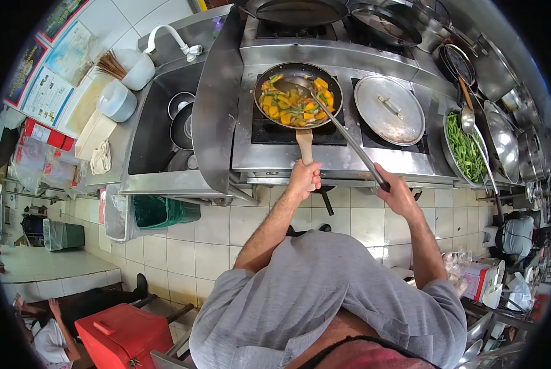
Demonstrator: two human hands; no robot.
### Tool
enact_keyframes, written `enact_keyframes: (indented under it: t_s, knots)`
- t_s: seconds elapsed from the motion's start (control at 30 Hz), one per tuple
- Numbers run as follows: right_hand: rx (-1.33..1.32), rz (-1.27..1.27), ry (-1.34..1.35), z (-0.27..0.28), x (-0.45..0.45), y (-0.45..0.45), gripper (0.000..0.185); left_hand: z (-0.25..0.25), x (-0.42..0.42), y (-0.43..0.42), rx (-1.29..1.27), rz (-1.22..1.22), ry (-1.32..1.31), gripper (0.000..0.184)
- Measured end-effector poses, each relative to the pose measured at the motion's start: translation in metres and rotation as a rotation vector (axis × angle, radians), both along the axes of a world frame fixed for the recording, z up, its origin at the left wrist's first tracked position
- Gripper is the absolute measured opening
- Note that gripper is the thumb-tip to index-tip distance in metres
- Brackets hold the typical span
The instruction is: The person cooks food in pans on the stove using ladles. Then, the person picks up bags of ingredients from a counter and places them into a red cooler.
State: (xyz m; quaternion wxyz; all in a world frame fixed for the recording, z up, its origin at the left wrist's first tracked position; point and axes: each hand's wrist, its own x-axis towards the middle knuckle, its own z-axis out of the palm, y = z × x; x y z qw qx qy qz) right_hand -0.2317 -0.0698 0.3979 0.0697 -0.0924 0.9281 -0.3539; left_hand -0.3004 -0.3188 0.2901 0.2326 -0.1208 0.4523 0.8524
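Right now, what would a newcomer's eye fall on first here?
Probably the pan of orange and green vegetables on the stove, its handle in the left grip while the right grip holds a long metal utensil reaching into it. Next, the bright red box at lower left.

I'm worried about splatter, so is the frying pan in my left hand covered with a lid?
No, the vegetables in the frying pan lie open to view, and the metal lid sits to its right.

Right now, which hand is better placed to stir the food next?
Probably the right hand: it holds the ladle, whose head sits in the food. The left hand grips the pan handle.
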Motion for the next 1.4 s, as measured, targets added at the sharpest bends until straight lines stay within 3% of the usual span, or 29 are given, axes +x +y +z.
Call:
enact_keyframes:
  t_s: [0.07, 0.2, 0.37, 0.43, 0.57, 0.67, 0.83, 0.9, 0.97, 1.03, 1.1, 1.23, 1.4]
  knots:
    - [0.102, -0.052, -0.088, 0.027, 0.018, 0.004, 0.065, -0.001, -0.006, -0.001, -0.002, -0.002, -0.006, 0.017]
    - [0.195, -0.049, -0.042, 0.022, 0.032, 0.022, 0.065, -0.009, -0.019, 0.002, 0.014, -0.007, 0.019, 0.015]
    - [0.160, -0.047, 0.139, -0.006, 0.023, 0.018, 0.065, 0.010, 0.022, 0.032, -0.063, 0.066, 0.043, 0.015]
    - [0.086, -0.098, 0.004, -0.006, 0.017, 0.009, 0.064, 0.000, 0.014, 0.030, -0.103, 0.039, 0.072, 0.015]
    - [0.087, -0.222, 0.041, -0.021, -0.005, -0.011, 0.063, 0.001, -0.007, 0.020, -0.053, 0.105, 0.070, 0.015]
    - [-0.088, -0.245, 0.098, -0.049, -0.016, -0.035, 0.061, 0.008, 0.016, 0.025, -0.027, 0.070, 0.011, 0.015]
    - [-0.335, -0.238, -0.311, -0.008, -0.006, -0.043, 0.061, 0.005, 0.009, 0.017, -0.037, 0.028, 0.025, 0.014]
    - [-0.258, -0.182, -0.249, -0.010, -0.015, -0.030, 0.062, 0.002, 0.007, 0.012, -0.012, 0.004, 0.021, 0.014]
    - [-0.089, -0.092, 0.026, -0.019, -0.039, -0.023, 0.064, -0.001, 0.006, 0.011, -0.003, -0.003, 0.018, 0.014]
    - [-0.018, -0.082, 0.042, -0.020, -0.068, -0.023, 0.065, 0.000, 0.004, 0.008, -0.001, -0.010, 0.024, 0.014]
    - [0.249, -0.028, 0.233, -0.023, -0.092, -0.025, 0.063, 0.002, 0.005, 0.008, -0.004, -0.008, 0.006, 0.015]
    - [0.552, 0.076, 0.298, -0.009, -0.092, -0.036, 0.063, -0.001, 0.002, 0.007, 0.006, -0.035, 0.008, 0.016]
    - [0.667, 0.110, 0.314, 0.021, -0.063, -0.003, 0.065, 0.006, 0.002, 0.006, -0.031, 0.037, 0.005, 0.016]
